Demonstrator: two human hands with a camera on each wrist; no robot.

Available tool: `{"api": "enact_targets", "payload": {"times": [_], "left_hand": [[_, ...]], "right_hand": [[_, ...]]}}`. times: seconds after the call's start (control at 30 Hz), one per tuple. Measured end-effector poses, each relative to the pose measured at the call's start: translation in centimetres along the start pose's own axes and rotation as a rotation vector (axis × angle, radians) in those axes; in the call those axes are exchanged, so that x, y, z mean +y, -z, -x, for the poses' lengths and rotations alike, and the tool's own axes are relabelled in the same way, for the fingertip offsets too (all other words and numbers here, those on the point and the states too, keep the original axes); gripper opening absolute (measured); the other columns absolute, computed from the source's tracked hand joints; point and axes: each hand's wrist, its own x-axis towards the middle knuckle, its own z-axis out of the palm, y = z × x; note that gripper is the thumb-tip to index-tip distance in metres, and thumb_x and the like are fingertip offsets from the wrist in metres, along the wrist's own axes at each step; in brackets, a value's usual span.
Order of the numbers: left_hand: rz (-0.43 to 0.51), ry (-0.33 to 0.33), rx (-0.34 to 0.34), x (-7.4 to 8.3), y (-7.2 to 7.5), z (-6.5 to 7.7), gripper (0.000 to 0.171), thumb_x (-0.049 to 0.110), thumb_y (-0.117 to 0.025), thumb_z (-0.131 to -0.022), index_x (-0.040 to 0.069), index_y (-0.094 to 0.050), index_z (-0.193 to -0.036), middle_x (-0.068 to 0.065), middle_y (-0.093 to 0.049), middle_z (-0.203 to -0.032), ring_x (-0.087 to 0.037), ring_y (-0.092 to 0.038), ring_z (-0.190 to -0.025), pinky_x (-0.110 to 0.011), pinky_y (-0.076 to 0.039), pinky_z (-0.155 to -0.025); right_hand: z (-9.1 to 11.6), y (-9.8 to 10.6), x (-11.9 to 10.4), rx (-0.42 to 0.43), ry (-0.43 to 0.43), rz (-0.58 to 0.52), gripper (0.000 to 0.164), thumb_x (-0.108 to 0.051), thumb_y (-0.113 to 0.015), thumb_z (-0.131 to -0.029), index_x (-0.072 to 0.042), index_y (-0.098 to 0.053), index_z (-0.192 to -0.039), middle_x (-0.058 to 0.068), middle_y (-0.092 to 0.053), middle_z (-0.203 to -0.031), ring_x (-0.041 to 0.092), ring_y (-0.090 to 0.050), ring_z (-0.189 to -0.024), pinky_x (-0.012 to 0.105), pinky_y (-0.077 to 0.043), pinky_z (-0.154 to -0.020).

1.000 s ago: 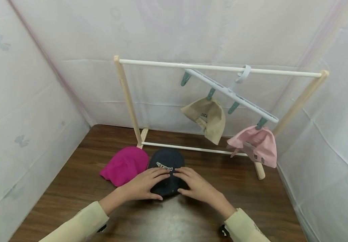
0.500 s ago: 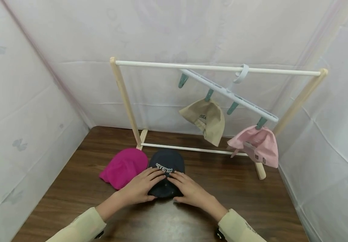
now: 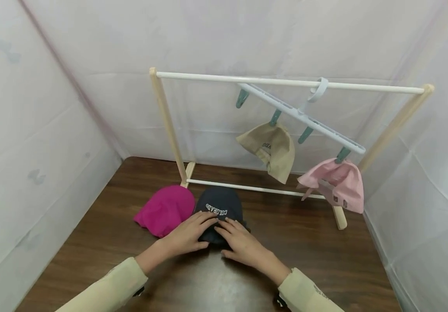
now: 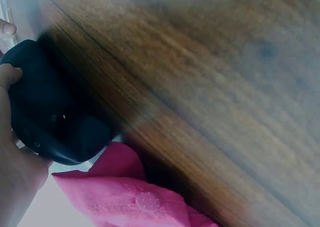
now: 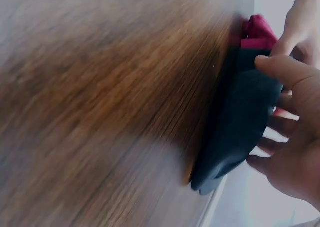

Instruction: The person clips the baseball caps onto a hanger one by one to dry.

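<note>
A dark cap (image 3: 222, 200) with white COLORADO lettering lies on the brown table, its near part covered by both hands. My left hand (image 3: 186, 236) rests on its left side, fingers fairly straight across the crown. From the right, my right hand (image 3: 243, 247) lies over it the same way, fingertips close to the left hand's. In the right wrist view, the right thumb lies along the near side of the dark cap (image 5: 245, 112) and the fingers along its top. A magenta cap (image 3: 167, 208) sits just left of the dark one; the left wrist view shows its button (image 4: 149, 201).
Behind stands a wooden rack with a white top rod (image 3: 216, 79) and a lower bar (image 3: 243, 187). A pale blue hanger (image 3: 302, 115) hangs there with several green clips. A beige cap (image 3: 274, 151) and a pink cap (image 3: 341, 184) hang from two clips. White curtains surround the table (image 3: 286, 234).
The hands have come closer together over the dark cap's near part. The whole scene has shifted slightly as the head camera moved. The magenta and hanging caps stay in place.
</note>
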Motion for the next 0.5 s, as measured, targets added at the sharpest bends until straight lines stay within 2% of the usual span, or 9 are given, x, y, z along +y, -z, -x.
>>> {"api": "enact_targets", "payload": {"times": [0.17, 0.37, 0.5], "left_hand": [[0.001, 0.031, -0.044, -0.3, 0.4, -0.9, 0.070, 0.034, -0.078, -0.091, 0.005, -0.050, -0.148, -0.012, -0.046, -0.152, -0.028, -0.045, -0.140, -0.044, -0.042, -0.114], [0.001, 0.057, 0.003, -0.2, 0.4, -1.7, 0.059, 0.035, -0.072, -0.096, 0.005, -0.054, -0.144, -0.011, -0.050, -0.149, -0.027, -0.049, -0.137, -0.042, -0.046, -0.111], [0.015, 0.076, 0.020, 0.3, 0.2, -1.2, 0.057, 0.033, -0.072, -0.096, 0.004, -0.056, -0.142, -0.014, -0.052, -0.148, -0.028, -0.052, -0.134, -0.044, -0.048, -0.108]], "right_hand": [[-0.6, 0.5, 0.3, -0.007, -0.020, 0.048, 0.072, -0.035, -0.077, -0.092, -0.006, -0.047, -0.151, 0.015, -0.041, -0.158, 0.036, -0.034, -0.148, 0.051, -0.031, -0.120], [-1.0, 0.6, 1.1, -0.014, -0.049, 0.026, 0.069, -0.032, -0.077, -0.093, -0.004, -0.048, -0.150, 0.016, -0.041, -0.158, 0.035, -0.035, -0.148, 0.048, -0.031, -0.121], [-0.9, 0.1, 1.0, 0.021, -0.041, 0.008, 0.057, -0.031, -0.070, -0.098, -0.004, -0.054, -0.145, 0.015, -0.051, -0.151, 0.032, -0.043, -0.143, 0.047, -0.036, -0.118]]}}
